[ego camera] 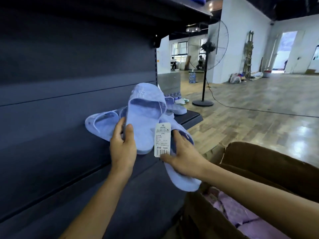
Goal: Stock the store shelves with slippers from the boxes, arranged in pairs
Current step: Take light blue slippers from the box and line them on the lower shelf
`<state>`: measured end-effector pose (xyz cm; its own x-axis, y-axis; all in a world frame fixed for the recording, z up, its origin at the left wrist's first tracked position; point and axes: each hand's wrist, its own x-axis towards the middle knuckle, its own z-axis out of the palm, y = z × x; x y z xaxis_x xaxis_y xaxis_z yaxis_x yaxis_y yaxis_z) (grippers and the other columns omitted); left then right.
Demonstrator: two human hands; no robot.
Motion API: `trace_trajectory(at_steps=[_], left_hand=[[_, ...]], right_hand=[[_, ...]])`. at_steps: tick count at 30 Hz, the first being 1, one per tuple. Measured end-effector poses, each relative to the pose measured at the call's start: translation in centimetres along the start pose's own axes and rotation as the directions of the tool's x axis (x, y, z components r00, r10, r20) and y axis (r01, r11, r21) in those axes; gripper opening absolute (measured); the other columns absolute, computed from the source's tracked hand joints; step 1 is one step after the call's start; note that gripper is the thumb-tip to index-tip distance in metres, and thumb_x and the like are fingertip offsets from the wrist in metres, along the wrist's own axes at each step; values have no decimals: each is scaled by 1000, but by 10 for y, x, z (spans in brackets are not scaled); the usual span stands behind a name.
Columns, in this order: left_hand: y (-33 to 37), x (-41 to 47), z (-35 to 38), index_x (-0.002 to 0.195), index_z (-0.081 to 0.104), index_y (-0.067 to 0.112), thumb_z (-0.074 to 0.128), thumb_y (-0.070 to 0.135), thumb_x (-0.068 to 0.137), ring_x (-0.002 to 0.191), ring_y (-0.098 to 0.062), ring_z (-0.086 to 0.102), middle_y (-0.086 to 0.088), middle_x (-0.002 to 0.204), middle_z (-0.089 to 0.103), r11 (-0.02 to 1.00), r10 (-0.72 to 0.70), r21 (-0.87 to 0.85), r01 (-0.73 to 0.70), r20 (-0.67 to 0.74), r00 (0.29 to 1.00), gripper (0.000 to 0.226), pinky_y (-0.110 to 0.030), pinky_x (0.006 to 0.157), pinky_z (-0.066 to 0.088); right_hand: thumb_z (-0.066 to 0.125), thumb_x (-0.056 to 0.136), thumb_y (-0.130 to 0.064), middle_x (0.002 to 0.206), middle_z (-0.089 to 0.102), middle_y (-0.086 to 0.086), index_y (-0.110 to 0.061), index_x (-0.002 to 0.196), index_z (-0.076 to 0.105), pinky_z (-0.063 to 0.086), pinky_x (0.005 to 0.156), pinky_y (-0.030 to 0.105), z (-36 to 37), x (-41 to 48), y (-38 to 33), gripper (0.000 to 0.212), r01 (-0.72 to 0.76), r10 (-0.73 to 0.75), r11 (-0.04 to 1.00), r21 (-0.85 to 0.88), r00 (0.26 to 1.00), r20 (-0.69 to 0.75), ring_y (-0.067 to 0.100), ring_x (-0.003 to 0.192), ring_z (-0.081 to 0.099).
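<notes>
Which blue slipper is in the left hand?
The upright slipper, toe up, footbed toward camera; left hand grips its heel. Right hand holds the lower slipper.

A shiny wooden floor (259,109) is seen on the right. A tall black fan (208,46) is stood on it near the middle. White walls (241,49) are seen behind, with windows (182,48) far back and a bright doorway (284,52) at the upper right.

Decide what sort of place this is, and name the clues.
Likely a shop being set up: dark store shelving, slippers with a price tag, and an open carton of stock.
</notes>
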<state>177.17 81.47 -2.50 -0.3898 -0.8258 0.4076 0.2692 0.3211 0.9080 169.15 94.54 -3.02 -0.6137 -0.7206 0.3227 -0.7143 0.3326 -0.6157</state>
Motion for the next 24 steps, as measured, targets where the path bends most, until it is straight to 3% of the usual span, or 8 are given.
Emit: trace_trajectory(at_steps=[3,6,10,13,16,19,22,24], left_hand=[[13,20,-41,128,50,22,46,19,96,84,9,57,7,108,62,998,50,35,-47,-101,994,32,-8,74,42],[22,33,-88,135,46,17,47,20,96,99,-9,56,-1,120,59,997,45,77,-30,-210,977,39,-17,82,38],[22,43,-151,141,37,21,45,26,96,113,-11,50,3,129,52,979,9,198,49,-285,958,46,-25,93,37],[11,46,-194,142,36,18,43,27,97,119,-15,47,-2,136,49,935,-31,323,149,-342,939,46,-28,95,36],[-3,43,-226,139,40,14,38,26,97,122,-30,47,-13,135,50,795,-78,538,282,-370,926,44,-37,98,37],[-8,44,-240,139,39,12,33,26,98,124,-35,43,-17,135,49,658,-159,666,351,-333,929,44,-38,101,34],[-4,50,-247,133,41,12,29,31,98,129,-35,29,-17,140,38,364,-177,888,281,-231,957,42,-40,104,27],[-1,50,-247,136,38,18,32,38,97,135,-35,12,-11,150,16,170,-196,955,244,-210,958,44,-44,107,24]], right_hand=[[56,81,-43,145,33,1,-14,139,22,12,110,34,18,16,-36,73,164,-176,957,-240,984,-32,20,137,19],[58,81,-39,140,35,0,-15,136,22,9,108,36,43,36,-71,70,275,-286,919,-284,958,3,21,135,17],[59,79,-38,136,39,2,-13,137,20,12,105,41,89,64,-117,74,358,-340,898,-256,934,114,27,133,22],[57,81,-37,136,41,5,-12,137,23,13,106,43,130,78,-145,70,341,-299,913,-222,932,204,28,134,22],[52,85,-37,140,39,8,-12,137,24,9,110,46,164,87,-164,64,340,-247,900,-272,913,325,28,138,19],[49,88,-33,142,40,10,-12,139,22,10,112,49,176,99,-172,62,250,-162,942,-225,923,349,30,138,25],[49,87,-31,139,45,10,-10,140,22,23,111,44,177,115,-169,62,220,-164,965,-144,933,320,30,132,37],[49,86,-32,134,50,10,-11,139,26,28,108,44,177,119,-166,62,223,-174,966,-131,935,307,30,129,42]])
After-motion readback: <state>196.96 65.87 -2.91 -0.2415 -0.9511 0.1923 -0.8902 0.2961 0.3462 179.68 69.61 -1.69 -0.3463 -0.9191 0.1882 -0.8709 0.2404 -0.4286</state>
